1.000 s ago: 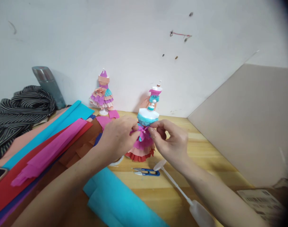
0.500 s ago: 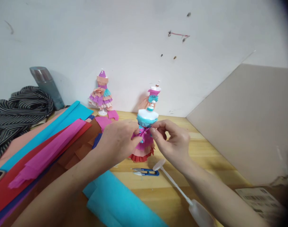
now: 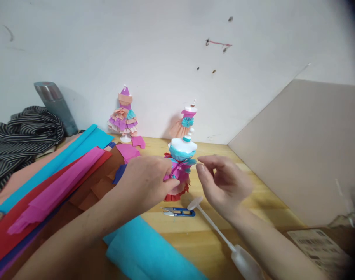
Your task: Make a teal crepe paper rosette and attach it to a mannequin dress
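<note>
A small mannequin in a crepe-paper dress [image 3: 181,165] stands on the wooden table [image 3: 253,202], with a white and blue top, pink fringe and a red hem. My left hand [image 3: 147,181] is closed on the pink and blue fringe at its waist. My right hand [image 3: 224,182] hovers just right of the dress, thumb and forefinger pinched, apart from the paper; whether they hold anything I cannot make out.
Blue thread snips [image 3: 179,212] and a white mannequin stand [image 3: 221,235] lie in front. Crepe-paper sheets [image 3: 58,179] in pink, red, blue and brown lie left; a blue roll [image 3: 148,252] lies near. Two finished paper-dress figures [image 3: 123,114] [image 3: 185,121] stand by the wall. A cardboard panel [image 3: 305,147] is right.
My right hand has let go of the waist fringe and drawn away to the right. The fringe now fans out more. My left hand keeps its hold.
</note>
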`<state>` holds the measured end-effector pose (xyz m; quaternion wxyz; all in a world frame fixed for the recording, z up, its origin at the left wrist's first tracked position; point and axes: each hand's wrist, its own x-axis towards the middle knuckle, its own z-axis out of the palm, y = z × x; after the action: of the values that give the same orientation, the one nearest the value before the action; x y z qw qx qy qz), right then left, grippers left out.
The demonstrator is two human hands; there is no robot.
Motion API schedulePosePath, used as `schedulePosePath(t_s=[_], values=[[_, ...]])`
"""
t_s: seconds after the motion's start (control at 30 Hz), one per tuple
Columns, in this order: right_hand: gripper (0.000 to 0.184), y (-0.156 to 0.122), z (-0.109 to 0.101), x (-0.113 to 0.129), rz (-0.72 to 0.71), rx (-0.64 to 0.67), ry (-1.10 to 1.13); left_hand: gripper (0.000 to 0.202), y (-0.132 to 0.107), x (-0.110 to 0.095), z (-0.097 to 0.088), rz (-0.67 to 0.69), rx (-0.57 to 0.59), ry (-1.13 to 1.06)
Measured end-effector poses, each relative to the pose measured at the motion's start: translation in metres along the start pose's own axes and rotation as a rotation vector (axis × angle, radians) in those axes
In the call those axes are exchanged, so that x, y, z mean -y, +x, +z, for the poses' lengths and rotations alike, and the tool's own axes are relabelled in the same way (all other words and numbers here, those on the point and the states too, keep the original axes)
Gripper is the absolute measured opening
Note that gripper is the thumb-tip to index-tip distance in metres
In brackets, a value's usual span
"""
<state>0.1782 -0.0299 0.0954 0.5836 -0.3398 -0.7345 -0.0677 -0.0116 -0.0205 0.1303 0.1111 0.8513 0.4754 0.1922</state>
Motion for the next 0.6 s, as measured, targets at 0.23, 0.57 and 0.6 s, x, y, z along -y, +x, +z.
schedulePosePath(t_s=[0.23,0.57,0.6], values=[[0.023,-0.016,0.004,0.002,-0.205,0.181,-0.106,0.031,0.001,-0.006,0.008,-0.008,-0.081,-0.072],[0.005,-0.012,0.009,0.005,-0.132,0.237,-0.165,0.024,0.001,-0.002,-0.003,0.116,-0.005,-0.37],[0.006,-0.01,0.009,0.006,-0.111,0.227,-0.148,0.024,0.002,0.0,-0.004,0.128,-0.023,-0.366]])
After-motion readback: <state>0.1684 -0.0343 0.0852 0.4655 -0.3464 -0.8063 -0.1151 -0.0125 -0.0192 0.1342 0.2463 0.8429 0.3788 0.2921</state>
